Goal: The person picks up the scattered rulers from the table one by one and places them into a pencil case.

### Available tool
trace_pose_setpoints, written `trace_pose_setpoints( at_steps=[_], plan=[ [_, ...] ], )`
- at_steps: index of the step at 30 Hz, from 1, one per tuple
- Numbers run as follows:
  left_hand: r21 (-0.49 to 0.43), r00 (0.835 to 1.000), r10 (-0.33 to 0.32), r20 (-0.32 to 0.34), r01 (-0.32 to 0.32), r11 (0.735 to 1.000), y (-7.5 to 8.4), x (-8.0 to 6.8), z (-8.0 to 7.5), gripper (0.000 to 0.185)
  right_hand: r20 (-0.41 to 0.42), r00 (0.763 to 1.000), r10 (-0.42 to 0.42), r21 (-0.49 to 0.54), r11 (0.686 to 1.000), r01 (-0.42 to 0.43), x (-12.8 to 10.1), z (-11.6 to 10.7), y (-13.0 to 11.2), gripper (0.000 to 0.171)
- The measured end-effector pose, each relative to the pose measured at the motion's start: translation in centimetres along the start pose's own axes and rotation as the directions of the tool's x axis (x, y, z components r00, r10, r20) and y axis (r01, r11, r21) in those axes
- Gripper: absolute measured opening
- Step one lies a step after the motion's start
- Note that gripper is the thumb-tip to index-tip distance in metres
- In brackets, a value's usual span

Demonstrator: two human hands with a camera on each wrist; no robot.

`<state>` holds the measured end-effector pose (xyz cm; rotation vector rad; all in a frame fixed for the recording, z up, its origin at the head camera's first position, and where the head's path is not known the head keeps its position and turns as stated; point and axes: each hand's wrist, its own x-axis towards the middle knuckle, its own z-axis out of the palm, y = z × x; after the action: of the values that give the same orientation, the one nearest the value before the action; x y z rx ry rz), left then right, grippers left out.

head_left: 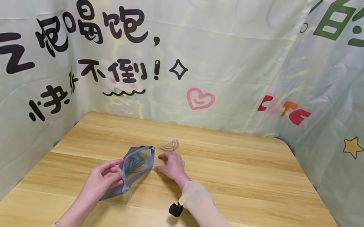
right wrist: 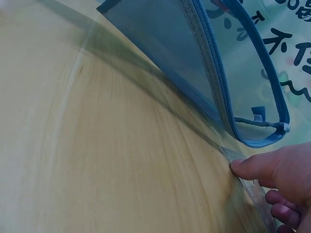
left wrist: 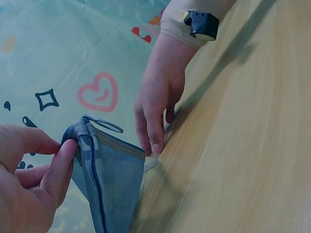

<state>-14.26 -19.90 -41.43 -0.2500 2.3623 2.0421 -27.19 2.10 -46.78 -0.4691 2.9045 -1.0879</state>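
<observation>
left hand [head_left: 103, 178] pinches the mesh zip pouch [head_left: 134, 165] open, right hand [head_left: 172, 166] fingertips on a clear ruler [right wrist: 252, 190], protractor [head_left: 169, 145] not packed yet

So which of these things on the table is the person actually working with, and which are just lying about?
In use:
- blue mesh pouch, its opening held up by the left hand
- clear ruler lying flat on the table, under the right hand's fingertips

Lying about:
- clear protractor just beyond the right hand, untouched
- wooden table
- printed cloth backdrop
</observation>
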Motion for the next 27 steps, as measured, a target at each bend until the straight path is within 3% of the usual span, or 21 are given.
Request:
trace_pose_setpoints(
  at_steps=[17,27],
  plan=[
    [0.006,1.000,0.000,0.004,0.000,1.000,0.0,0.1,-0.5,0.049,0.051,0.996,-0.073,0.037,0.997,0.071,0.1,-0.5,1.1,0.047],
    [0.007,1.000,0.001,0.002,-0.001,1.000,0.0,0.1,-0.6,0.048,0.048,0.995,-0.088,0.075,0.994,0.084,-0.1,-0.6,1.4,0.040]
  ],
)
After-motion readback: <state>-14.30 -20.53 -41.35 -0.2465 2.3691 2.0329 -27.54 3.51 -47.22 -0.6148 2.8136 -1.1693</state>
